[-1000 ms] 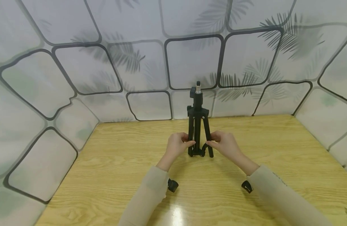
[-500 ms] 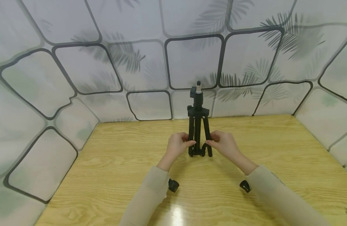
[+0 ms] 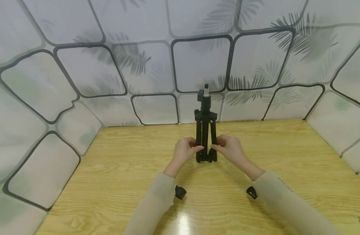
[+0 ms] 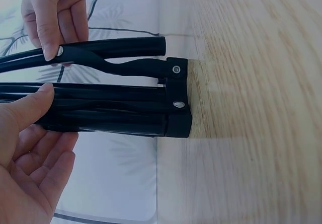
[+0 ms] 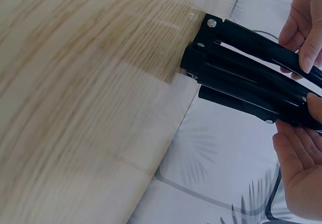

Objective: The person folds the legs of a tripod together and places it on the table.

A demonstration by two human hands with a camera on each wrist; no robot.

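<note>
A black tripod light stand (image 3: 205, 116), with a silver stud on top, stands upright on the wooden table, its legs folded almost against the centre column. My left hand (image 3: 184, 150) holds the left leg low down, thumb in front and fingers behind. On the other side, my right hand (image 3: 229, 149) pinches the right leg between thumb and fingers. In the left wrist view, a flat brace (image 4: 118, 68) joins that right leg (image 4: 126, 47) to the bottom bracket (image 4: 178, 85), and a narrow gap separates it from the rest. The bracket's base meets the tabletop.
The wood-grain table (image 3: 124, 182) spreads around the stand. Close behind it rises a pale wall covering (image 3: 156, 71) with dark outlines and leaf prints, continuing along both sides. Small black pieces (image 3: 180, 193) show at both sleeves.
My right hand has moved slightly left, bringing the right leg inward toward the centre column. My left hand and the rest of the stand have barely shifted.
</note>
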